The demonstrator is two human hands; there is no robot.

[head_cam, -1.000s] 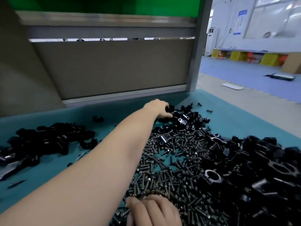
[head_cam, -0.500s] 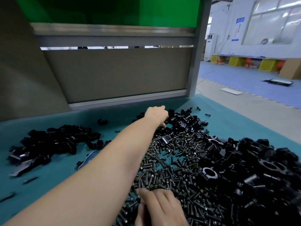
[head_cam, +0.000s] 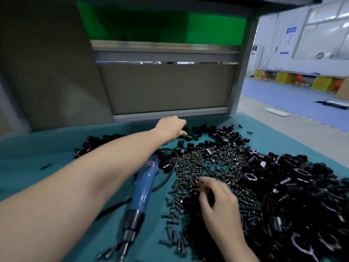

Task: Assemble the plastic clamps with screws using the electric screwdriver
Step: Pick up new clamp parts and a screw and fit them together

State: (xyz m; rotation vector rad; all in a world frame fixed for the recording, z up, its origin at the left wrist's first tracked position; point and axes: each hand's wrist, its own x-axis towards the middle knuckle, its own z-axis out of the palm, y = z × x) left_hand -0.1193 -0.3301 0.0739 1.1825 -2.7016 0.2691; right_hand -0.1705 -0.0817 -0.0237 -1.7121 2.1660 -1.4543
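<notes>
The left hand (head_cam: pixel 170 127) has slid left to stray clamps (head_cam: pixel 189 138) in the upper middle, fingers curled, grip unclear, the right hand (head_cam: pixel 217 201) now pinches its fingertips among the screws (head_cam: pixel 207 163) at centre, and the screwdriver (head_cam: pixel 143 186) lies untouched just left of centre: still gathering parts.

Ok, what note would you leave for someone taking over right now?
Left hand: stretched to the far clamp pieces, grip unclear.
Right hand: fingers curled in the screw pile, grip unclear.
Electric screwdriver: lying on the teal mat, untouched.
Done: nothing being joined yet.
Left: pair clamp and screw, then drive it.
</notes>
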